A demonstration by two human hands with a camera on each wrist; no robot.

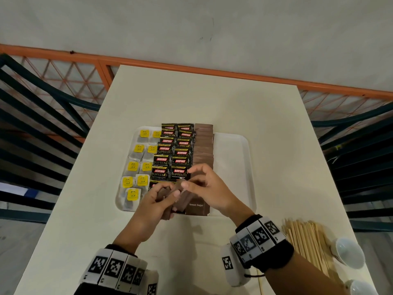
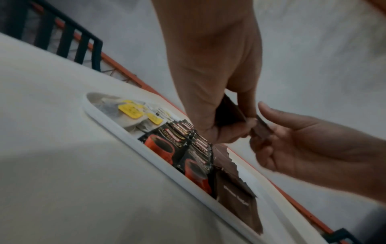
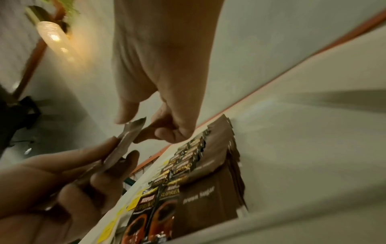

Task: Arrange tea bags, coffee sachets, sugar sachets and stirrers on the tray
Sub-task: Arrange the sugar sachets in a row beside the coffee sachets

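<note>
Several sugar sachets [image 1: 170, 201] in left grip [image 1: 158, 195]

I see the tray [image 1: 238, 150] mid-table [image 1: 212, 99], holding tea bags [image 1: 136, 165] at left, coffee sachets [image 1: 172, 152] in the middle and sugar sachets [image 1: 204, 145] to their right. Stirrers [image 1: 306, 241] lie on the table near right, with two cups [image 1: 348, 252] beside them.
</note>
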